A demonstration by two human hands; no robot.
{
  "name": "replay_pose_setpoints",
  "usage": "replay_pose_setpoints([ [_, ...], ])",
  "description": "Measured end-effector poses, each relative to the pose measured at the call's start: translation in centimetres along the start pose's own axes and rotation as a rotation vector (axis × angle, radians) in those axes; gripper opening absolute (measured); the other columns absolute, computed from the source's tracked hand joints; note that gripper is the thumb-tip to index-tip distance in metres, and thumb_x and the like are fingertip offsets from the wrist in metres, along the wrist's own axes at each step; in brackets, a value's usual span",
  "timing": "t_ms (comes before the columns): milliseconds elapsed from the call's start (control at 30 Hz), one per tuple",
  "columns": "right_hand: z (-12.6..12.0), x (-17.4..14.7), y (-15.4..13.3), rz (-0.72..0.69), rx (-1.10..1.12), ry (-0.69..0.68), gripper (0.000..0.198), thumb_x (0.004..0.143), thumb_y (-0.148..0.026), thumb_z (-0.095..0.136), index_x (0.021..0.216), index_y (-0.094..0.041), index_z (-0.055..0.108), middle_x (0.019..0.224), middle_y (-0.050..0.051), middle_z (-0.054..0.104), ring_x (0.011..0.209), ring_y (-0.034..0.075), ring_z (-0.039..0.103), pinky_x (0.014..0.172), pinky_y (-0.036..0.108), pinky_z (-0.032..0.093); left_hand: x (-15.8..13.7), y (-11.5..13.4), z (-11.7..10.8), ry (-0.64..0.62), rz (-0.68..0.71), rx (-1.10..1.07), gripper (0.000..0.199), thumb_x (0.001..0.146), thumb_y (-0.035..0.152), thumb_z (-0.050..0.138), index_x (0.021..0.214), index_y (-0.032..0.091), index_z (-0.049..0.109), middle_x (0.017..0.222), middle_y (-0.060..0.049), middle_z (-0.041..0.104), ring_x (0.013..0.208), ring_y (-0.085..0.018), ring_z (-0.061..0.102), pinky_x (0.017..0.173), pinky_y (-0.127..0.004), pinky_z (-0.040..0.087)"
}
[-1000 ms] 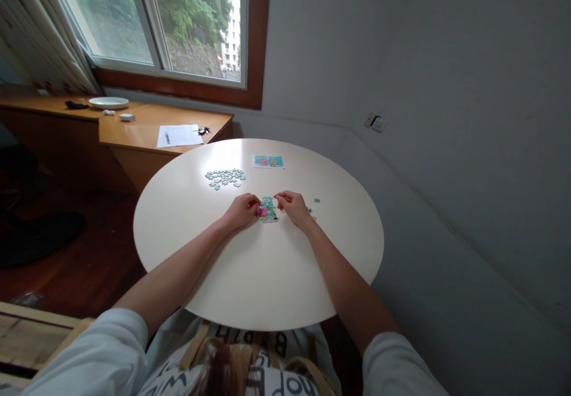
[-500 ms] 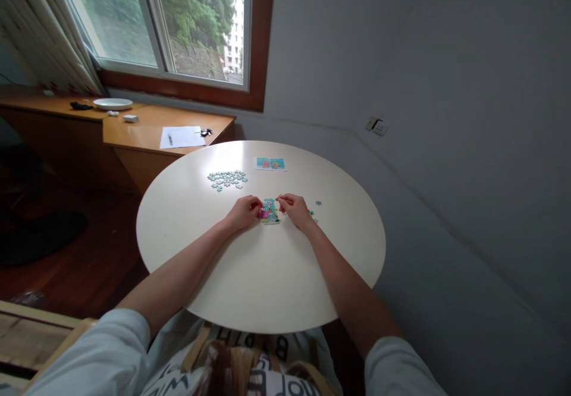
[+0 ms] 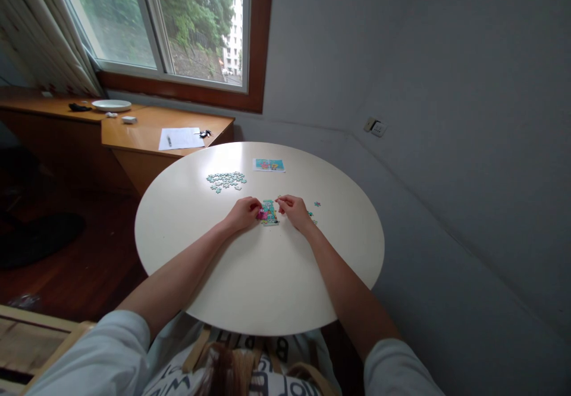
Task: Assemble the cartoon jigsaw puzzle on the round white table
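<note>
A partly assembled jigsaw puzzle [image 3: 270,213], teal with a pink patch on its left, lies flat on the round white table [image 3: 263,283]. My left hand [image 3: 244,213] is closed, its fingertips at the puzzle's left edge by the pink patch. Just off the right side, my right hand [image 3: 292,208] has thumb and forefinger pinched together; whatever they hold is too small to make out. Loose puzzle pieces [image 3: 311,213] lie partly hidden behind that hand. One more piece [image 3: 317,204] sits farther right.
A spread of loose pieces [image 3: 226,180] lies toward the back left of the table. Behind the puzzle is a printed picture sheet [image 3: 268,165]. Beyond the table, a wooden desk [image 3: 147,119] under the window holds paper [image 3: 181,138], keys [image 3: 205,134] and a white plate [image 3: 111,105].
The view has shifted very slightly. Both hands keep nearly the same place and pose at the puzzle's two sides.
</note>
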State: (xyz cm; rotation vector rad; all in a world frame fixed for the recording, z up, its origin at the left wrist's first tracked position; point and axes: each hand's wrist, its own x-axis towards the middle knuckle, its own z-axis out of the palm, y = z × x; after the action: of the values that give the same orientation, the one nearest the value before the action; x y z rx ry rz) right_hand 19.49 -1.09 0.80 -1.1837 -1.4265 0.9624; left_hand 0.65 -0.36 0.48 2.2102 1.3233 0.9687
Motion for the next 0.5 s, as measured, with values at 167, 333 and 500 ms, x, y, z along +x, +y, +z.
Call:
replay_pose_setpoints([
  [167, 0.03, -0.05, -0.07, -0.003, 0.002, 0.002, 0.03, 0.065, -0.046, 0.064, 0.071, -0.017, 0.065, 0.054, -0.001, 0.058, 0.053, 0.013, 0.053, 0.056, 0.027, 0.044, 0.02, 0.12, -0.11, -0.013, -0.008, 0.006, 0.021, 0.073, 0.013, 0.049, 0.076, 0.016, 0.07, 0.074, -0.003, 0.067, 0.066, -0.014, 0.057, 0.066, -0.026, 0.047],
  [333, -0.04, -0.1, -0.03, -0.004, 0.014, 0.015, 0.031, 0.064, -0.047, 0.066, 0.071, -0.016, 0.066, 0.052, -0.001, 0.058, 0.053, 0.013, 0.053, 0.055, 0.027, 0.044, 0.07, 0.12, -0.15, -0.024, 0.0, 0.004, 0.021, 0.073, 0.013, 0.049, 0.076, 0.016, 0.07, 0.074, -0.003, 0.067, 0.066, -0.014, 0.057, 0.067, -0.026, 0.048],
  [500, -0.15, -0.12, 0.03, 0.002, -0.006, 0.028, 0.032, 0.063, -0.049, 0.065, 0.071, -0.017, 0.065, 0.053, -0.001, 0.057, 0.052, 0.013, 0.053, 0.055, 0.028, 0.044, 0.03, 0.13, -0.13, -0.027, 0.006, -0.01, 0.021, 0.074, 0.013, 0.049, 0.075, 0.016, 0.07, 0.074, -0.003, 0.067, 0.065, -0.014, 0.057, 0.067, -0.026, 0.049],
])
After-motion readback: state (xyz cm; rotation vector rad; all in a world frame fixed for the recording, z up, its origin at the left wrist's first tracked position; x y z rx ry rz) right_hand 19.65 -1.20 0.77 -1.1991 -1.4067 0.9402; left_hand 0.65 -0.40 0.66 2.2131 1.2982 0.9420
